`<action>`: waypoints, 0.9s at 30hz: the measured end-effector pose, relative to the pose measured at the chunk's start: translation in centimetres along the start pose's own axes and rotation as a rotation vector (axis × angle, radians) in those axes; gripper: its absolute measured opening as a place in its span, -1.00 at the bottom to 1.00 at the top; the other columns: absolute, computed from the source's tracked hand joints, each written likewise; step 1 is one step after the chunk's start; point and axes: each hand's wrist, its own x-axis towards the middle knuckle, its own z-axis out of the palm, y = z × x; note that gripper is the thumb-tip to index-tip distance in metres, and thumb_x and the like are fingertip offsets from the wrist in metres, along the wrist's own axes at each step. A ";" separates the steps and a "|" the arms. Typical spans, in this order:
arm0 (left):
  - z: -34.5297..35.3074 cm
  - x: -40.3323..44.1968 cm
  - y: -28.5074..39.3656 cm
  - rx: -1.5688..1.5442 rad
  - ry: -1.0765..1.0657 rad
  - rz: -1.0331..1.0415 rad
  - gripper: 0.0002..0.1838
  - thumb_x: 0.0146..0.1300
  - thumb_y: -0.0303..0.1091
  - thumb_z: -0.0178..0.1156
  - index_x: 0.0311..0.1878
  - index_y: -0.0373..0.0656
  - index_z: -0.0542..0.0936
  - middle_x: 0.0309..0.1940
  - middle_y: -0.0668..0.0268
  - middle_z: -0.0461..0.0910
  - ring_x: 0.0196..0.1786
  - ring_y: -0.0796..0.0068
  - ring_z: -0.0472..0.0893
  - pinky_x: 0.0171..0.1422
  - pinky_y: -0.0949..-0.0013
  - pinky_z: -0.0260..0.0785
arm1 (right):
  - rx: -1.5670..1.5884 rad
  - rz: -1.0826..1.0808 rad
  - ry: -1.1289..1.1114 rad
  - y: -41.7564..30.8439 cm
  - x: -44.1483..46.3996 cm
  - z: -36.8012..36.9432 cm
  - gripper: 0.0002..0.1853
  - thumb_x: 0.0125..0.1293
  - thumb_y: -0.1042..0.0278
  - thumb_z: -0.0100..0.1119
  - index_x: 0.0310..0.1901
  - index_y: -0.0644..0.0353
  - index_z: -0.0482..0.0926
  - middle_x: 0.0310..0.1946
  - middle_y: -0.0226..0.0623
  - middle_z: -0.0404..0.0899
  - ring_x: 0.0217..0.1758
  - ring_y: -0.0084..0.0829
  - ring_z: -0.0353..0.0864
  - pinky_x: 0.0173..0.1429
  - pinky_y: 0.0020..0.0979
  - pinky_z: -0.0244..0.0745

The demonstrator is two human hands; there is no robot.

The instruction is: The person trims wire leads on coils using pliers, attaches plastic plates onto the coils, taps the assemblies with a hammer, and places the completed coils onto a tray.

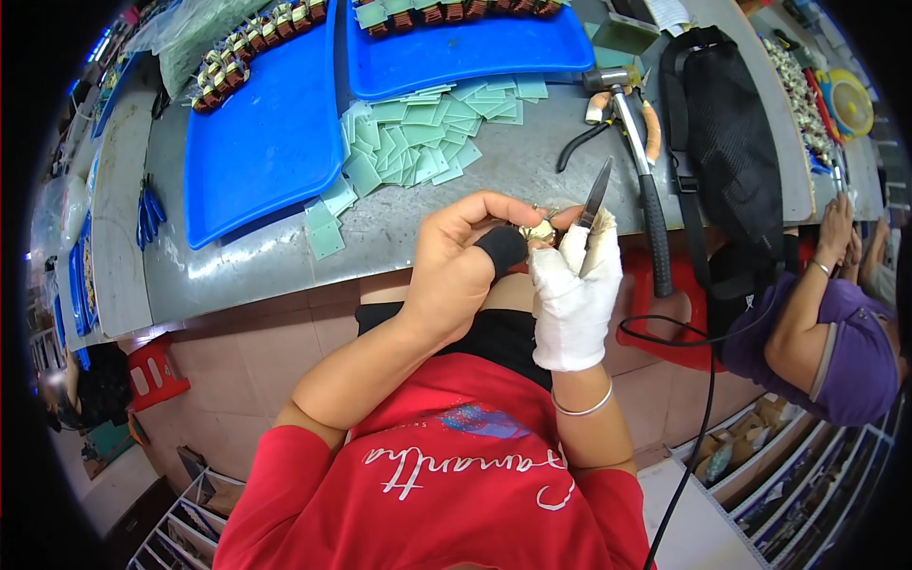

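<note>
My left hand (454,252), with a black cover on its thumb, is closed on a small wound coil part (538,231) in cream and brown, partly hidden by the fingers. Against it from the right is my right hand (578,294), in a white fingerless glove. This hand grips a pointed metal blade (597,193), its tip angled up and away from me; the handle is hidden. Fingertips of both hands meet around the part, just off the near edge of the metal bench (256,275).
Two blue trays (271,142) hold rows of similar coil parts (223,71). Thin green sheets (408,138) lie scattered before them. Rightward are a hammer (641,161), pliers (579,147) and a black bag (727,133). A co-worker in purple (826,342) sits at the right.
</note>
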 end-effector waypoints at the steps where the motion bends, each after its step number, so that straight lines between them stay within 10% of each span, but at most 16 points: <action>1: -0.1 0.0 -0.1 0.014 -0.001 0.008 -0.82 0.21 -0.62 0.07 -0.13 -0.32 0.58 -0.14 0.21 0.63 -0.15 0.58 0.59 -0.05 0.48 0.48 | -0.001 -0.001 0.001 0.1 0.1 0.0 -0.69 0.16 0.69 0.18 -0.10 0.25 0.33 -0.15 -0.22 0.53 -0.17 -0.58 0.53 -0.11 -0.54 0.51; 23: 0.0 1.1 -1.5 0.686 -0.017 0.571 -0.86 0.37 -0.41 0.16 -0.17 -0.31 0.50 -0.49 0.36 0.56 -0.47 0.70 0.51 -0.41 0.55 0.39 | -0.304 -0.121 -0.117 -1.7 1.9 -1.6 -0.86 0.24 0.48 0.28 -0.25 0.29 0.52 -0.47 -0.48 0.48 -0.47 -0.72 0.42 -0.39 -0.65 0.34; 27: 0.5 0.6 -1.0 0.639 0.013 0.416 -0.86 0.39 -0.40 0.13 -0.15 -0.30 0.50 -0.49 0.37 0.54 -0.46 0.69 0.50 -0.42 0.56 0.38 | -0.301 -0.139 -0.087 -1.1 1.9 -1.5 -0.88 0.25 0.47 0.26 -0.29 0.28 0.50 -0.48 -0.48 0.47 -0.48 -0.73 0.39 -0.39 -0.64 0.31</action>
